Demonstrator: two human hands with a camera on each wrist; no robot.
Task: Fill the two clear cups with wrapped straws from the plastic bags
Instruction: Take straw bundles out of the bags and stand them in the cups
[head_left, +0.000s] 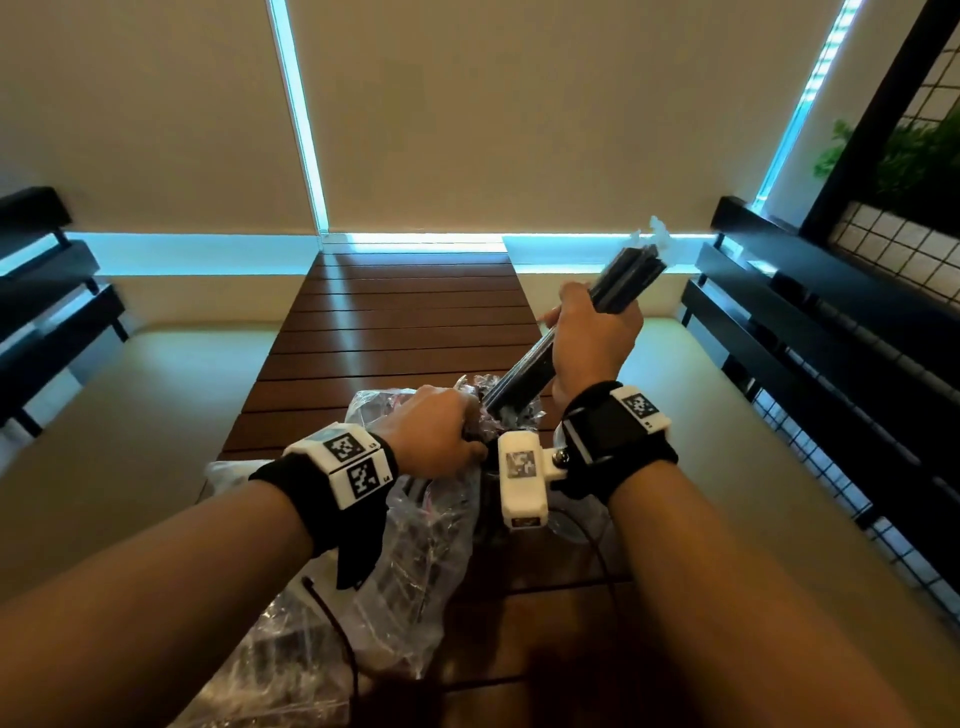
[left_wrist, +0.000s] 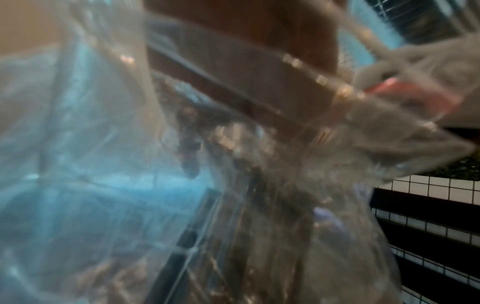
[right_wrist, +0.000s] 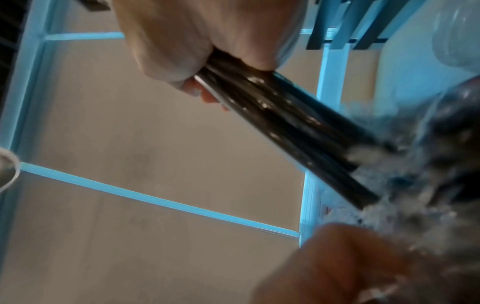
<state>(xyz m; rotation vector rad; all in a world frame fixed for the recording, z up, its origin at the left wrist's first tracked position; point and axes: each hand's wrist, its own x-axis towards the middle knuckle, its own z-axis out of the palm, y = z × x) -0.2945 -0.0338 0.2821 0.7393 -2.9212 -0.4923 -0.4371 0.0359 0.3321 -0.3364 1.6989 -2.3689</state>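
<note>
From the head camera, the right hand (head_left: 592, 340) is raised above the slatted wooden table (head_left: 405, 322), its fingers curled tight around the middle of a bundle of black wrapped straws (head_left: 631, 278). The bundle slants from near-left to far-right: its upper end, with clear wrapper tips, sticks out beyond the hand toward the far right, and its lower end runs down to the crumpled mouth of a clear plastic bag (head_left: 415, 525) just left of the right wrist. The left hand (head_left: 431, 434) is closed on that gathered bag mouth, touching the plastic right beside the lower ends of the straws. The bag trails back toward the near side of the table under the left forearm, with more dark straws showing through it. The left wrist camera is blurred and mostly filled by the bag's (left_wrist: 285, 185) wrinkled film; dark straws (left_wrist: 221, 82) slant across behind it, and the fingers cannot be made out. In the right wrist camera the right hand (right_wrist: 197, 41) wraps the bundle (right_wrist: 285, 127) at the top, the straws descending toward the right into the bunched plastic (right_wrist: 415, 185), where the left hand (right_wrist: 337, 267) sits at the near edge, gripping it.
</note>
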